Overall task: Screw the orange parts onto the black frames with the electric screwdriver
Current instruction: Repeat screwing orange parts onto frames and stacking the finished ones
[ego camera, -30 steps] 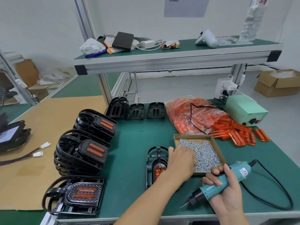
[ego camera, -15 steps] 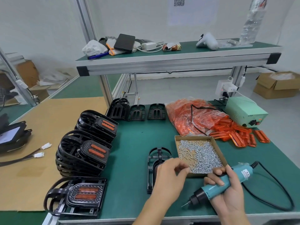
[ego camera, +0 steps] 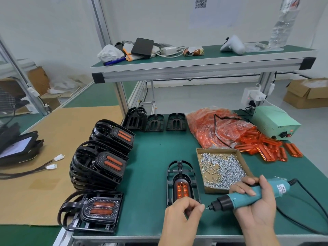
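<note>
A black frame [ego camera: 181, 176] lies on the green mat before me, with an orange part [ego camera: 182, 190] seated in its recess. My left hand [ego camera: 183, 215] hovers over the frame's near end, fingertips pinched together right at the screwdriver's tip; the screw between them is too small to make out. My right hand [ego camera: 255, 201] grips the teal electric screwdriver [ego camera: 248, 196], which lies nearly level and points left. A cardboard tray of screws [ego camera: 221, 167] sits just beyond my right hand.
Stacks of finished frames [ego camera: 99, 167] line the left. Three bare black frames [ego camera: 154, 122] stand at the back. A bag of orange parts [ego camera: 216, 128] and loose ones [ego camera: 273, 148] lie right, by the power supply [ego camera: 275, 125]. The screwdriver cord [ego camera: 305, 210] loops along the front right edge.
My left hand left the screw tray and came back toward me, uncovering the frame, and now pinches at the screwdriver tip. The screwdriver swung to a flatter angle toward it.
</note>
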`<state>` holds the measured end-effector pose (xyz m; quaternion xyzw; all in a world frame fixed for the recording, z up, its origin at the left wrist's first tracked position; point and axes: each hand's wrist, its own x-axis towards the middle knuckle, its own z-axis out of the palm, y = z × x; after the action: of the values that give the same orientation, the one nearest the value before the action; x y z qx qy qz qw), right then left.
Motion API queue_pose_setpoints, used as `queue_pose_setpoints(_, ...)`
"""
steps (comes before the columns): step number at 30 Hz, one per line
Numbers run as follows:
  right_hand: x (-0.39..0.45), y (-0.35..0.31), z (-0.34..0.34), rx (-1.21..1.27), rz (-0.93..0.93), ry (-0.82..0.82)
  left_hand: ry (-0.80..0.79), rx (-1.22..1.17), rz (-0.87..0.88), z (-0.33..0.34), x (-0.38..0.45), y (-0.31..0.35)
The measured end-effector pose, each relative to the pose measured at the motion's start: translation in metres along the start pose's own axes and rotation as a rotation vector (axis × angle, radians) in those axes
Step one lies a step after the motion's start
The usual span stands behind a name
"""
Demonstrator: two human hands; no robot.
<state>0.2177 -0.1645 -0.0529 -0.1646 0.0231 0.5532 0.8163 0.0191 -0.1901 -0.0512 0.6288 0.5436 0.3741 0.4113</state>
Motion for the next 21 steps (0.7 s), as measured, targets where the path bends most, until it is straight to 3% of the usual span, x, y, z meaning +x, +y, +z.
queue_pose_setpoints(16,-0.010,0.006,0.011,-0.120,-0.036,-0.044,0.008,-0.059,-0.097,0.002,-0.009,-0.006)
queue_pose_setpoints(19,-0.009,0.007,0.022,-0.188,-0.063,-0.072,0.020,0.026,0.016,-0.005,-0.011,-0.010)
queue_pose_setpoints(21,-0.007,0.007,0.031,-0.240,-0.067,-0.095,0.016,0.170,0.197,-0.011,-0.009,-0.017)
